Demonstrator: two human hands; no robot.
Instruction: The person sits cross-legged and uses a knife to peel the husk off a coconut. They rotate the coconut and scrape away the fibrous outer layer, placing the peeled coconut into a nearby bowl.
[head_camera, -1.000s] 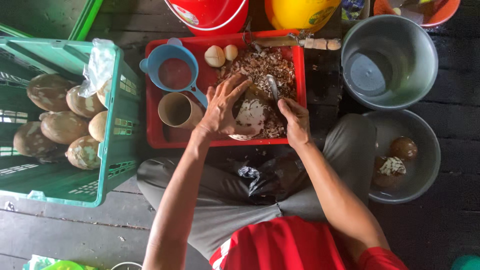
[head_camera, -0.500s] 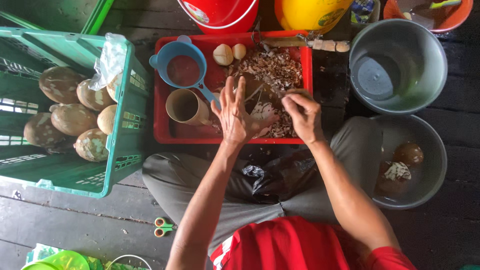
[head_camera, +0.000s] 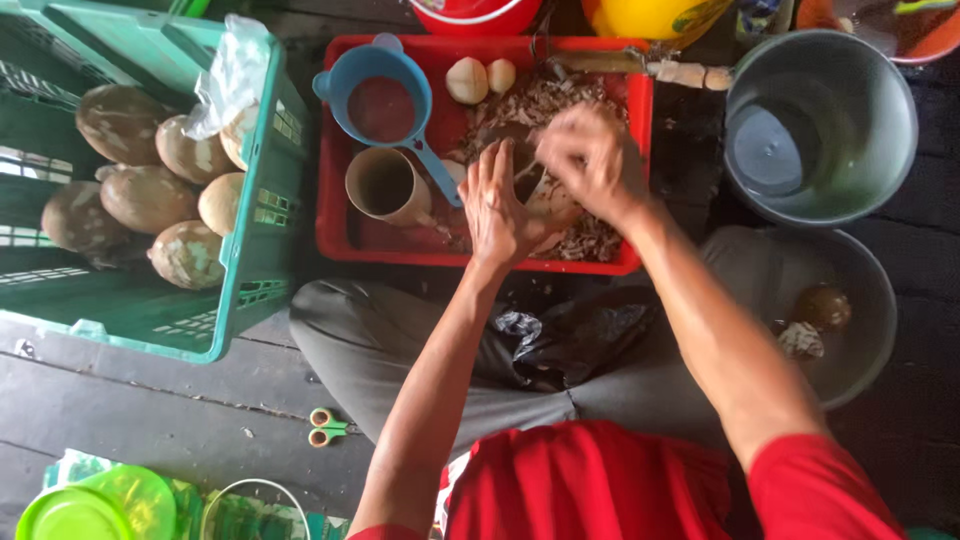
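Head view: left hand (head_camera: 500, 205) flat, fingers extended; right hand (head_camera: 585, 160) blurred, grip unclear, over red tray (head_camera: 340, 225).

Person in red shirt, grey trousers.
Short red sleeves, bare forearms, left hand (head_camera: 497, 205) and right hand (head_camera: 590, 160) bare, no gloves or jewellery visible.

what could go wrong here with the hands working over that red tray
The right hand is motion-blurred right beside the left hand, which steadies a pale piece over the red tray; if a blade is involved (none is clearly visible), the left fingers could get nicked. The beige cup and blue scoop sit close to the left hand and might get knocked. Shell scraps may spill over the tray's near edge onto the lap.
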